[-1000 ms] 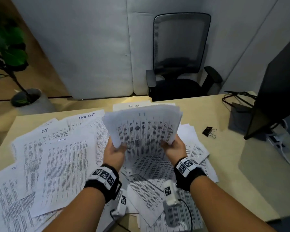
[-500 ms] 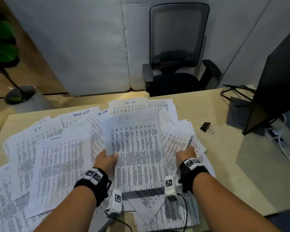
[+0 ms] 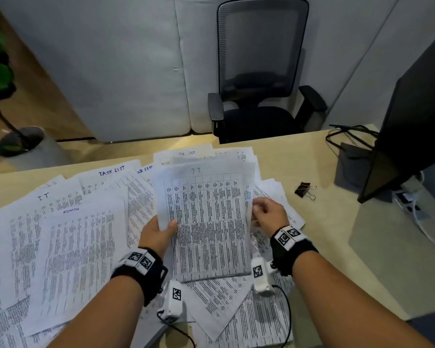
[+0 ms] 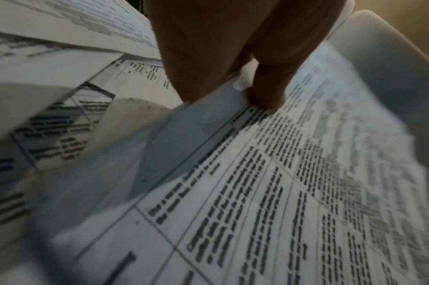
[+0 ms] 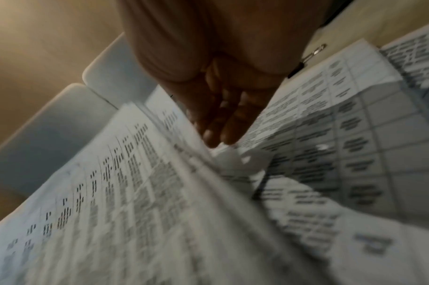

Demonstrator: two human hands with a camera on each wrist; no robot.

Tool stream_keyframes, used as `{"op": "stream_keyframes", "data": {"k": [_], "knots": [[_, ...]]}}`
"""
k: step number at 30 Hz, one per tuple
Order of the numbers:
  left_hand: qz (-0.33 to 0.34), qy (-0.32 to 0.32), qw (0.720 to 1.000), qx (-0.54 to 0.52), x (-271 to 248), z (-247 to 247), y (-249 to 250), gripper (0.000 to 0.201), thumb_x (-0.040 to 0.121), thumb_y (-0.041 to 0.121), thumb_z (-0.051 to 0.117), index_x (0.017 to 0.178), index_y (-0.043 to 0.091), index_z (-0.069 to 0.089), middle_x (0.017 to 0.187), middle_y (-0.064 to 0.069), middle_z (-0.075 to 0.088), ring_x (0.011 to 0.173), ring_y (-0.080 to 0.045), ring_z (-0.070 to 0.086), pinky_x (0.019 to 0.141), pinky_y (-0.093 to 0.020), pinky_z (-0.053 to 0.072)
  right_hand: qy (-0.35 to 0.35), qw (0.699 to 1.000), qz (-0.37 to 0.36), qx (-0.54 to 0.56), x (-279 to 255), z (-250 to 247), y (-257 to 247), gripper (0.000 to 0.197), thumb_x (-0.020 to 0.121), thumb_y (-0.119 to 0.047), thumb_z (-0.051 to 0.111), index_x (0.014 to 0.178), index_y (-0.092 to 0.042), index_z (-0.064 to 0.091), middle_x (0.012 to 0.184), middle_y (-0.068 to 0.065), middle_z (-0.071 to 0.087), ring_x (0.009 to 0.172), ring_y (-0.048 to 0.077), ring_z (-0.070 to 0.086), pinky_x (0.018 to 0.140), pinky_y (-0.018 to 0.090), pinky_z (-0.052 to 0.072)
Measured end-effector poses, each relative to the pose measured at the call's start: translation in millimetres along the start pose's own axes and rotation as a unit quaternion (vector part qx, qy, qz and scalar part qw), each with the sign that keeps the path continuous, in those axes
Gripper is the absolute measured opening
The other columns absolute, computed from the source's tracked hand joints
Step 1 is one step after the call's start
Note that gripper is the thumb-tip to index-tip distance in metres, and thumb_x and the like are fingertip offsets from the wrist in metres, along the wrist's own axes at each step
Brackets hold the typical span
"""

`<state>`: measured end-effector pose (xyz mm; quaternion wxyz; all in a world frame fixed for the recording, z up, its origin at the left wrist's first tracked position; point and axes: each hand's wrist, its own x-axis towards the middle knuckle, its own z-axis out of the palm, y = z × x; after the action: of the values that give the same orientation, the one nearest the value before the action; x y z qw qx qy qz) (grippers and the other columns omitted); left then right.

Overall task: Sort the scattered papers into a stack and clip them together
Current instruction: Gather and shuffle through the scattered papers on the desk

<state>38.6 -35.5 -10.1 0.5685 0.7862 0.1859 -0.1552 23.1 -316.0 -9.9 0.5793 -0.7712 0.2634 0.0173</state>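
I hold a stack of printed papers [image 3: 206, 222] over the middle of the table, tilted up, with "IT" handwritten at the top of its front sheet. My left hand [image 3: 158, 232] grips its left edge, thumb [image 4: 267, 90] pressed on the front sheet [image 4: 281, 192]. My right hand [image 3: 269, 217] holds the right edge, its fingers [image 5: 218, 123] lying along the sheet edges [image 5: 184, 173]. Many more printed sheets [image 3: 73, 234] lie scattered and overlapping on the table, mostly to the left and under the stack. A black binder clip [image 3: 305, 190] lies on bare table right of the papers, also seen past my right hand as the binder clip [image 5: 306, 57].
A dark monitor [image 3: 412, 121] stands at the right edge with cables [image 3: 349, 136] and a power strip [image 3: 409, 202] by its foot. Behind the wooden table [image 3: 337, 234] are an office chair [image 3: 261, 84] and a grey partition. A potted plant [image 3: 0, 84] stands far left.
A second ago the stack stood upright in both hands. Half a second ago it lay low on the loose sheets. Now it is tilted up again, both hands higher on its sides.
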Motion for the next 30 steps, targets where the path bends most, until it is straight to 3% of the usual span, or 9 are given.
{"op": "stream_keyframes", "data": {"k": [3,10,12,15,18,22,25,27,30], "knots": [[-0.020,0.038,0.995,0.093,4.5,2.0,-12.7,0.063,0.089,0.025,0.066,0.142,0.013,0.036,0.135,-0.010,0.054,0.119,-0.033,0.054,0.102,-0.046,0.043,0.057,0.981,-0.019,-0.184,20.3,-14.0,13.8,0.025,0.088,-0.009,0.058,0.111,-0.013,0.066,0.106,0.008,0.065,0.094,0.022,0.063,0.087,0.030,0.051],[-0.061,0.065,0.987,0.135,4.8,5.7,-32.3,0.058,0.089,0.020,0.065,0.139,0.004,0.039,0.133,-0.017,0.054,0.117,-0.032,0.054,0.100,-0.039,0.044,0.021,0.907,-0.001,-0.421,51.2,-24.0,15.8,0.070,0.085,-0.024,0.063,0.145,-0.017,0.028,0.146,0.013,0.030,0.134,0.033,0.031,0.105,0.044,0.035],[-0.062,0.069,0.986,0.137,5.0,5.6,-31.0,0.051,0.089,0.019,0.065,0.133,0.002,0.044,0.126,-0.018,0.058,0.111,-0.031,0.057,0.094,-0.036,0.045,0.003,0.897,0.018,-0.442,54.5,-23.0,16.7,0.073,0.084,-0.026,0.063,0.146,-0.019,0.024,0.144,0.014,0.031,0.131,0.035,0.032,0.103,0.045,0.036],[-0.064,0.060,0.987,0.137,7.7,5.6,-33.7,0.060,0.087,0.024,0.068,0.137,0.001,0.044,0.132,-0.018,0.056,0.120,-0.034,0.054,0.101,-0.041,0.044,0.011,0.883,0.022,-0.468,50.5,-17.9,18.8,0.062,0.087,-0.027,0.060,0.141,-0.020,0.032,0.136,0.014,0.037,0.125,0.035,0.038,0.101,0.045,0.036],[-0.066,0.049,0.990,0.110,9.9,5.9,-37.5,0.057,0.085,0.029,0.071,0.132,0.004,0.052,0.123,-0.015,0.063,0.112,-0.032,0.060,0.099,-0.042,0.047,0.046,0.885,0.015,-0.464,45.7,-14.8,21.6,0.052,0.087,-0.026,0.060,0.134,-0.022,0.039,0.135,0.011,0.032,0.122,0.034,0.036,0.101,0.045,0.035],[-0.082,0.039,0.994,0.060,7.7,3.8,-39.7,0.064,0.081,0.044,0.069,0.131,0.006,0.054,0.123,-0.013,0.063,0.113,-0.031,0.059,0.100,-0.043,0.046,0.012,0.889,0.045,-0.455,45.7,-19.6,18.6,0.070,0.086,-0.025,0.060,0.144,-0.026,0.022,0.136,0.012,0.032,0.123,0.034,0.037,0.100,0.046,0.036],[-0.093,0.042,0.994,0.036,5.8,0.0,-37.9,0.062,0.087,0.037,0.067,0.136,0.005,0.047,0.130,-0.013,0.058,0.121,-0.032,0.054,0.102,-0.043,0.043,-0.004,0.883,0.068,-0.465,44.6,-24.4,14.2,0.046,0.090,-0.028,0.052,0.133,-0.019,0.038,0.127,0.012,0.048,0.117,0.034,0.047,0.097,0.045,0.037],[-0.088,0.052,0.995,0.011,4.4,-3.3,-38.9,0.042,0.090,0.026,0.065,0.124,0.005,0.053,0.114,-0.011,0.063,0.107,-0.029,0.058,0.090,-0.037,0.045,0.045,0.899,0.038,-0.434,41.5,-27.1,7.3,0.029,0.092,-0.027,0.050,0.117,-0.013,0.052,0.115,0.013,0.053,0.105,0.035,0.055,0.092,0.044,0.043],[-0.068,0.086,0.994,-0.005,-2.0,-7.1,-47.4,0.031,0.091,0.020,0.063,0.118,0.011,0.051,0.102,-0.003,0.063,0.101,-0.026,0.058,0.087,-0.035,0.045,0.185,0.921,-0.072,-0.334,35.5,-29.8,-12.3,0.017,0.089,-0.016,0.056,0.104,-0.008,0.061,0.102,0.015,0.053,0.089,0.038,0.057,0.081,0.044,0.045]]}}
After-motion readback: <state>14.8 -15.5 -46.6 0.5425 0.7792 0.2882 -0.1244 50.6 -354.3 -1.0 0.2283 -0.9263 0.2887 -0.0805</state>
